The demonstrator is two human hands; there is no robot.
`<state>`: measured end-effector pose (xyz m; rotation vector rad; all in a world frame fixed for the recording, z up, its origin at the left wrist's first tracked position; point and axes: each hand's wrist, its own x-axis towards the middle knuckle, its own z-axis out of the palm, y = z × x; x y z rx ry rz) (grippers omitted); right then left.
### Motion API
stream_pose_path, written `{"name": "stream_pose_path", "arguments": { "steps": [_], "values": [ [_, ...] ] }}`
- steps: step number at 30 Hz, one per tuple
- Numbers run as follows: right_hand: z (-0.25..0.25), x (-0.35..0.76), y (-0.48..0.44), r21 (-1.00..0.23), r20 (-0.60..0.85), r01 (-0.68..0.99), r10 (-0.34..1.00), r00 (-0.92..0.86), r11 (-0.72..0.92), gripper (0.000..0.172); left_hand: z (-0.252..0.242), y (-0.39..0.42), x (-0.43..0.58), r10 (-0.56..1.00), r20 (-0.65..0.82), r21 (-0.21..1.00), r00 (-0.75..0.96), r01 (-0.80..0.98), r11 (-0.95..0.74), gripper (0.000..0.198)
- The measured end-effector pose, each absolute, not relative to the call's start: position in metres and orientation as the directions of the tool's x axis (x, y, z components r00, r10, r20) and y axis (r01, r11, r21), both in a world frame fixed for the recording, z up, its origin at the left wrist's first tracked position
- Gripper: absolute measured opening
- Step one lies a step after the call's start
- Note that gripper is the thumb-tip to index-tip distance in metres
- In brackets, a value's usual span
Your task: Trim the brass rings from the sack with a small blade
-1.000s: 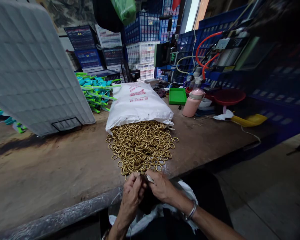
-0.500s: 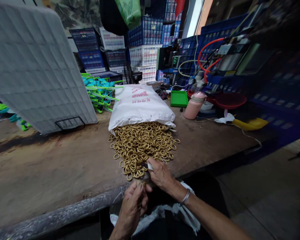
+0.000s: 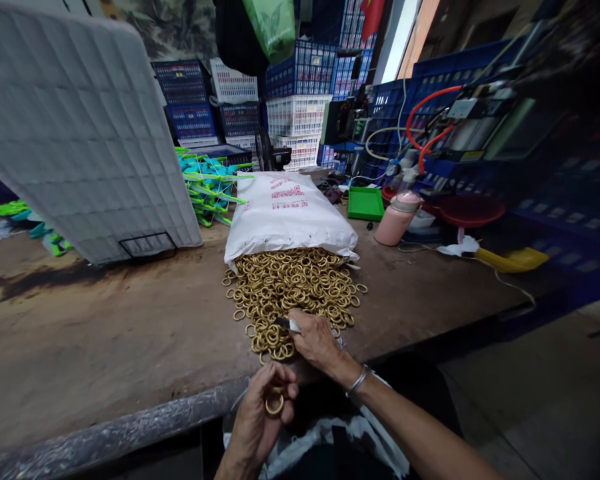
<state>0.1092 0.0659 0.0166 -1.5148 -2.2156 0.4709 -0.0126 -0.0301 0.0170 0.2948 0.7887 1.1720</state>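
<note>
A heap of gold rings spills from the open mouth of a white printed sack onto the worn wooden table. My right hand rests on the near edge of the heap, fingers closed round a small dark tool with a white tip. My left hand is at the table's front edge, below the heap, fingers curled round a gold ring. A bracelet circles my right wrist.
A grey quilted panel leans at the left. Green and teal plastic parts lie behind the sack. A pink bottle, green tray, red basin and yellow scoop stand at right. Stacked crates fill the back.
My hands have parted: the right one has gone forward onto the ring heap with the tool, while the left has dropped back to the table edge with a ring.
</note>
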Motion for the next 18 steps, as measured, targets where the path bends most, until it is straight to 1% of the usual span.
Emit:
{"name": "stream_pose_path", "arguments": {
  "steps": [2, 4, 6, 7, 9, 13, 15, 18],
  "values": [
    [0.015, 0.114, 0.066, -0.668, 0.161, 0.68, 0.951, -0.265, 0.302, 0.014, 0.017, -0.025, -0.012, 0.916, -0.384, 0.621, 0.117, -0.701, 0.35, 0.022],
    [0.016, 0.118, 0.063, -0.838, 0.127, 0.503, 0.973, -0.193, 0.21, 0.019, 0.017, -0.02, -0.009, 0.922, -0.381, 0.663, 0.071, -0.673, 0.326, 0.021],
    [0.019, 0.12, 0.057, -0.936, 0.061, 0.334, 0.985, -0.161, 0.113, 0.02, 0.018, -0.015, -0.004, 0.929, -0.369, 0.709, 0.024, -0.639, 0.298, 0.026],
    [0.021, 0.12, 0.054, -0.959, 0.033, 0.273, 0.986, -0.165, 0.078, 0.02, 0.018, -0.012, -0.001, 0.933, -0.36, 0.732, -0.002, -0.62, 0.281, 0.031],
    [0.025, 0.121, 0.046, -0.978, -0.012, 0.205, 0.984, -0.179, 0.025, 0.019, 0.017, -0.009, 0.005, 0.939, -0.342, 0.776, -0.046, -0.577, 0.255, 0.038],
    [0.028, 0.12, 0.036, -0.989, -0.047, 0.149, 0.98, -0.195, -0.018, 0.02, 0.012, -0.005, 0.013, 0.936, -0.335, 0.838, -0.112, -0.489, 0.242, 0.037],
    [0.028, 0.12, 0.033, -0.986, -0.04, 0.168, 0.976, -0.216, -0.003, 0.021, 0.01, -0.002, 0.014, 0.931, -0.331, 0.864, -0.154, -0.447, 0.233, 0.035],
    [0.025, 0.124, 0.033, -0.962, -0.039, 0.272, 0.968, -0.247, 0.031, 0.025, 0.009, 0.0, 0.014, 0.93, -0.317, 0.893, -0.187, -0.39, 0.226, 0.032]
  ]
}}
